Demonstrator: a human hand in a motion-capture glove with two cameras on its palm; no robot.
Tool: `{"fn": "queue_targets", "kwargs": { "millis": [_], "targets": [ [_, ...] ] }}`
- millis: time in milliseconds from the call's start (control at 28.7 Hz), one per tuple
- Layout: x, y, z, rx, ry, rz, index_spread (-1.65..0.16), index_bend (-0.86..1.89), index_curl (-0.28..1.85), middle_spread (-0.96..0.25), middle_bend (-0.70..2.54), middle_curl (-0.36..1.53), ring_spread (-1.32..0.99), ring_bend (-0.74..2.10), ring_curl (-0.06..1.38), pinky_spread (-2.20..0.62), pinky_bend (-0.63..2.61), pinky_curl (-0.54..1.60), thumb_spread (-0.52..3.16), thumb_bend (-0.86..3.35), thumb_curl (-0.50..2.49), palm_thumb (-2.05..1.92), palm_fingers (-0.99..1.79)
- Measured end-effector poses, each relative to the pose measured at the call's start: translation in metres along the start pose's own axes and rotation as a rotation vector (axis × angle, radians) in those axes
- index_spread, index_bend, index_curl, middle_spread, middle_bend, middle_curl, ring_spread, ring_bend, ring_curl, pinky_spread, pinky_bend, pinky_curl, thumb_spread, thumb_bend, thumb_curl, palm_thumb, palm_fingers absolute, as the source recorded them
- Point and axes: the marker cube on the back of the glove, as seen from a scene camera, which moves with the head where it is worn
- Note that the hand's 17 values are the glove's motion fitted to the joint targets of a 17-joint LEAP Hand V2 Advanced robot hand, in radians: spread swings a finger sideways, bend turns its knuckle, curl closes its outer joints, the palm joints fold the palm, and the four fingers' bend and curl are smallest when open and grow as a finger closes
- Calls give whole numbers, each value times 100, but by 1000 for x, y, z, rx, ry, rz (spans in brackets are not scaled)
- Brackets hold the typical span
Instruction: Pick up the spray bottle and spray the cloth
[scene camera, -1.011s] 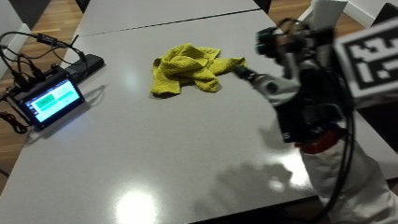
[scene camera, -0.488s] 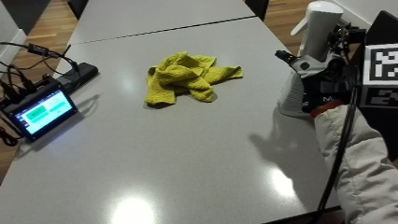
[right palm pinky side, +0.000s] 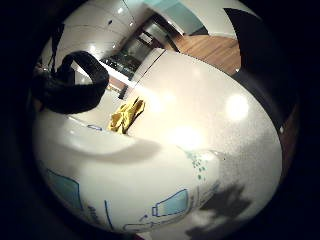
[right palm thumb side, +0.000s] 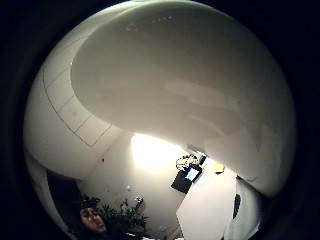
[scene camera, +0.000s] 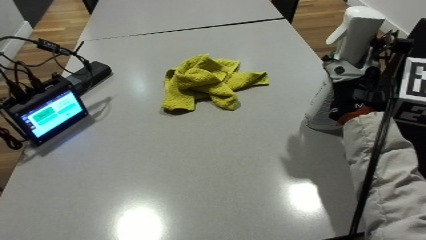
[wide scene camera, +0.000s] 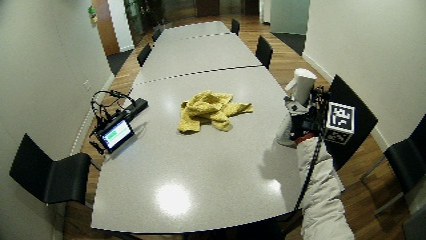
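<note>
A white spray bottle (scene camera: 321, 107) stands at the table's right edge, its trigger head (scene camera: 356, 29) upright. My gloved right hand (scene camera: 356, 92) is wrapped round the bottle's middle, from the side away from the table's centre. In both palm views the bottle's white body (right palm pinky side: 125, 190) (right palm thumb side: 175, 90) fills most of the picture, and a black finger strap (right palm pinky side: 75, 82) curls over it. A crumpled yellow cloth (scene camera: 206, 82) lies mid-table, well to the left of the bottle, and it also shows in the little finger side view (right palm pinky side: 126, 116). I cannot tell whether the bottle's base is off the table.
A small lit screen (scene camera: 50, 114) with black cables and a power strip (scene camera: 90, 74) sits at the grey table's (scene camera: 200, 165) left edge. Black chairs (wide scene camera: 53, 175) stand round the table. A white padded sleeve (scene camera: 393, 175) runs along the right front edge.
One second ago my hand hung above the table near the cloth's right side. It then moved right to the bottle and has stayed around it since. The outside camera shifted too.
</note>
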Motion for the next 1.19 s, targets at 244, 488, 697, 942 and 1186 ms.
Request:
{"fn": "queue_targets", "kwargs": {
  "millis": [244, 488, 697, 942, 1186],
  "targets": [
    [8, 0, -14, 2, -33, 2, -28, 16, 37, -16, 45, 47, -17, 60, 45, -20, 40, 38, 34, 4, 58, 121, 108],
    [-6, -11, -24, -123, 227, -138, -27, 15, 39, -17, 43, 49, -18, 58, 46, -22, 38, 40, 28, 0, 61, 123, 109],
    [-30, -42, -6, -232, 576, -265, -27, 15, 40, -17, 42, 50, -18, 56, 47, -23, 36, 41, 24, -1, 64, 124, 110],
    [-31, -68, 12, -293, 1031, -381, -27, 14, 41, -17, 41, 51, -18, 55, 48, -23, 35, 42, 21, -2, 66, 123, 111],
    [-30, -68, 28, -350, 1311, -463, -27, 14, 41, -18, 40, 53, -18, 54, 49, -24, 35, 42, 20, -2, 68, 122, 111]
  ]
}}
